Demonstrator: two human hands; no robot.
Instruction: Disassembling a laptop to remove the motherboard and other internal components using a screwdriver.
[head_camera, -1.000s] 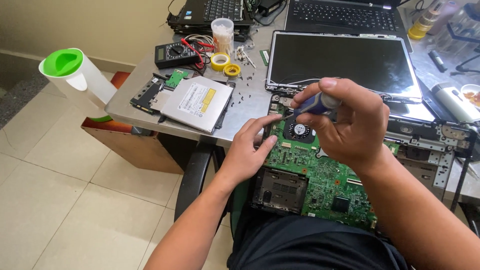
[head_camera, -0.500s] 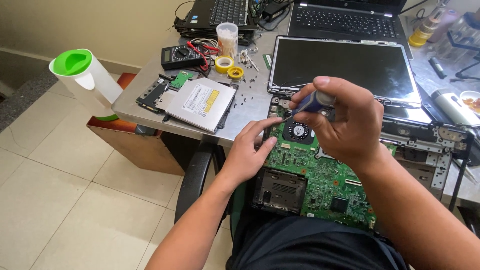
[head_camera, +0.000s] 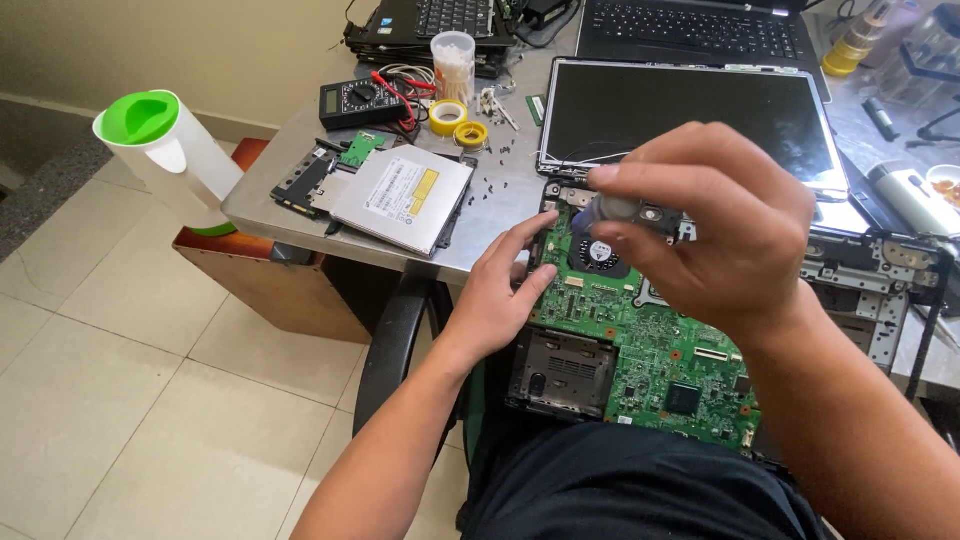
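View has closed in since 0.5 s ago; my right hand (head_camera: 715, 235) stays pinched on the screwdriver (head_camera: 605, 210) above the fan, left hand (head_camera: 500, 300) fingers spread flat on the green motherboard (head_camera: 640, 350) edge. Right hand blocks the board's top. Optical drive (head_camera: 403, 197), white-and-yellow label, sits left; multimeter (head_camera: 360, 102) behind.

Loose screws (head_camera: 497, 165) beside optical drive (head_camera: 402, 196)
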